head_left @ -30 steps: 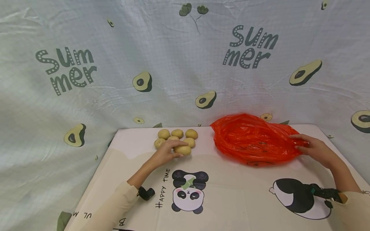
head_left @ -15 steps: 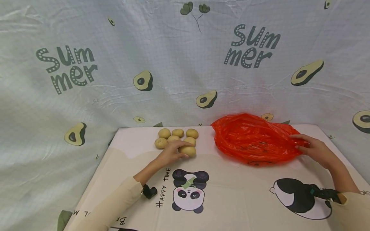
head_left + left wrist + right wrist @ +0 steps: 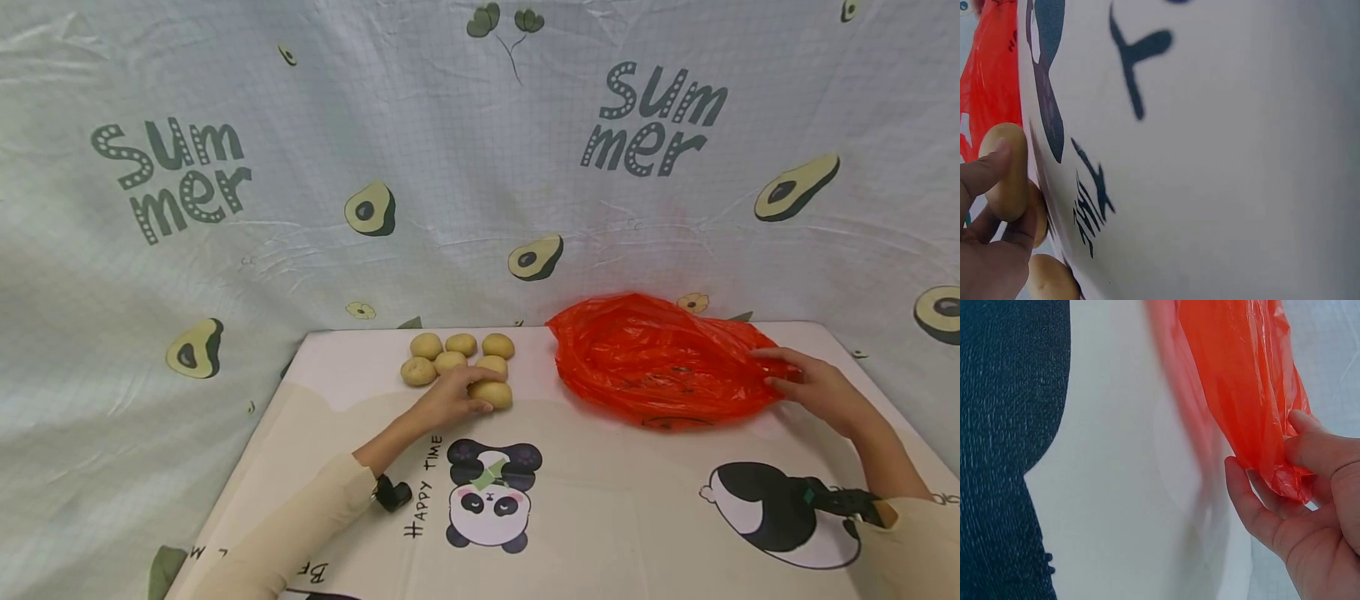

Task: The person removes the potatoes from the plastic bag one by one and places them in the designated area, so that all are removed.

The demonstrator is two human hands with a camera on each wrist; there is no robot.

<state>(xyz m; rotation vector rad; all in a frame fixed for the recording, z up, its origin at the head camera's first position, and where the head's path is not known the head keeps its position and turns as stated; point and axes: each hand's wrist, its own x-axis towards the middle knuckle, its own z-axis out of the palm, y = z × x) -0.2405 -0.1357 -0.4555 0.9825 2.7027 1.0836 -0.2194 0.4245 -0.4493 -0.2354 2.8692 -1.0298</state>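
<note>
My left hand (image 3: pixel 448 400) grips a yellow potato (image 3: pixel 497 396) at the front right of a group of potatoes. The left wrist view shows thumb and fingers on opposite sides of this potato (image 3: pixel 1015 175), close over the table. Behind it, several more potatoes lie in two rows, including one (image 3: pixel 498 346) at the back right and one (image 3: pixel 417 372) at the left. My right hand (image 3: pixel 821 392) holds the right end of a crinkled red plastic bag (image 3: pixel 652 375), whose mouth gapes toward me. In the right wrist view, fingers and thumb close around the gathered bag end (image 3: pixel 1290 482).
The table (image 3: pixel 600 500) wears a pale cover printed with a panda (image 3: pixel 487 517) and lettering. Right behind its far edge hangs a light curtain (image 3: pixel 450 167) with avocado prints. Bare cover lies between the potatoes and the bag.
My left hand has shifted a short way right and slightly nearer with the potato in its grip. My right hand and the red bag have stayed in place.
</note>
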